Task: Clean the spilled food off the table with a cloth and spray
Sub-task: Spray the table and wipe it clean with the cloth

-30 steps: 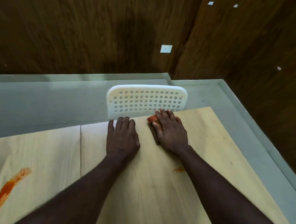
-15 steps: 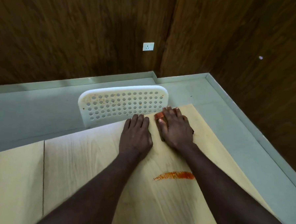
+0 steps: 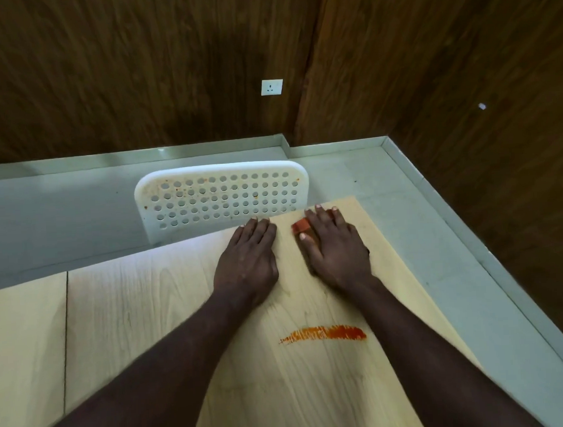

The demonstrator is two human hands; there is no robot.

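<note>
My right hand [image 3: 335, 246] lies flat on an orange-red cloth [image 3: 301, 226] at the far right corner of the light wooden table [image 3: 148, 318]. Only a small corner of the cloth shows between thumb and forefinger. My left hand [image 3: 248, 259] rests flat on the bare tabletop just beside it, fingers straight and reaching the far edge. An orange streak of spilled food [image 3: 325, 334] lies on the wood nearer to me, between my forearms. No spray bottle is in view.
A white perforated chair back [image 3: 220, 197], speckled with orange, stands against the table's far edge. Grey floor and a pale skirting run along dark wooden walls. A seam [image 3: 66, 339] splits the tabletop at the left.
The view has swung right: the large orange spill at the left has gone out of frame and the streak between my forearms has come into sight. Both hands stay flat near the far edge.
</note>
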